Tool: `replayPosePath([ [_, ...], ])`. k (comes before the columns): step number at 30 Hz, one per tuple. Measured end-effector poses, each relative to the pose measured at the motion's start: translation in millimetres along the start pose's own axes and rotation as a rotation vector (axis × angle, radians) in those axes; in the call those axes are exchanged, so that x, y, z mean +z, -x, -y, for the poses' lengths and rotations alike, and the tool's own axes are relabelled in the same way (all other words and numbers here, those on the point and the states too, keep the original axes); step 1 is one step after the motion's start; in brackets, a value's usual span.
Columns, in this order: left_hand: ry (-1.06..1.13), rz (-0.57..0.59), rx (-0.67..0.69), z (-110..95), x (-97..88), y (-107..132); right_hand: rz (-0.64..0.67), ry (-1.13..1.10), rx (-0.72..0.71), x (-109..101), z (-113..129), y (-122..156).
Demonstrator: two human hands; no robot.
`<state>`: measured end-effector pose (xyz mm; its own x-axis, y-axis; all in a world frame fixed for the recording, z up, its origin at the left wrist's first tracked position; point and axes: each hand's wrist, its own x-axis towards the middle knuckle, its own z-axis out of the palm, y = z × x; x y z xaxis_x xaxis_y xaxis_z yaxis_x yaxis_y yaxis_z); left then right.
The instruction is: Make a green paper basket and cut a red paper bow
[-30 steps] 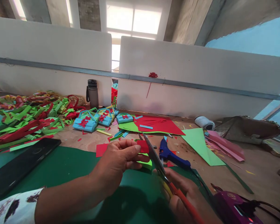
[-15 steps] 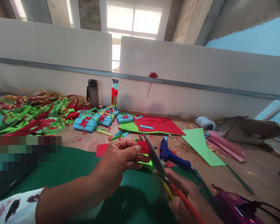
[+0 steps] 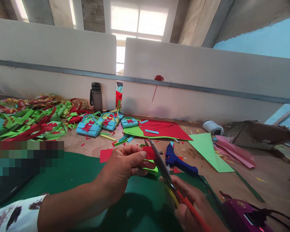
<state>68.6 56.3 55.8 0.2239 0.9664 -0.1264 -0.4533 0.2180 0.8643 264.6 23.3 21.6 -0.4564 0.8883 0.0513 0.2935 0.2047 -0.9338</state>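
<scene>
Heap of paper strips (image 3: 26,117) far left on counter (image 3: 268,174). Left hand (image 3: 122,167) pinched closed on small red paper piece (image 3: 148,152), held above dark green sheet (image 3: 70,174). Right hand (image 3: 195,206) curled around scissors (image 3: 168,178), blades against the red piece. Blue glue gun (image 3: 177,159) lies just beyond.

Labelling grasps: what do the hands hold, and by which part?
Left hand pinches small red paper piece by its left edge. Right hand grips red-and-yellow-handled scissors by the handles.
</scene>
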Motion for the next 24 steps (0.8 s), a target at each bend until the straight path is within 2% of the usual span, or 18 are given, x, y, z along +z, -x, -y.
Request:
replayPosePath([
  [3, -0.005, -0.007, -0.009, 0.0, 0.9, 1.3, 0.007, 0.003, -0.005, -0.7, 2.6, 0.9],
  [11, -0.013, -0.024, -0.015, -0.1, 2.4, 0.2, -0.045, -0.075, 0.121, 3.8, 8.5, 4.9],
  [20, -0.016, -0.008, -0.012, 1.5, 0.7, 1.0, -0.072, -0.007, 0.003, 3.1, 1.1, 3.0],
  [24, -0.016, -0.003, -0.011, 0.5, 1.5, 1.0, -0.084, 0.033, 0.016, 4.4, 7.3, 3.6],
])
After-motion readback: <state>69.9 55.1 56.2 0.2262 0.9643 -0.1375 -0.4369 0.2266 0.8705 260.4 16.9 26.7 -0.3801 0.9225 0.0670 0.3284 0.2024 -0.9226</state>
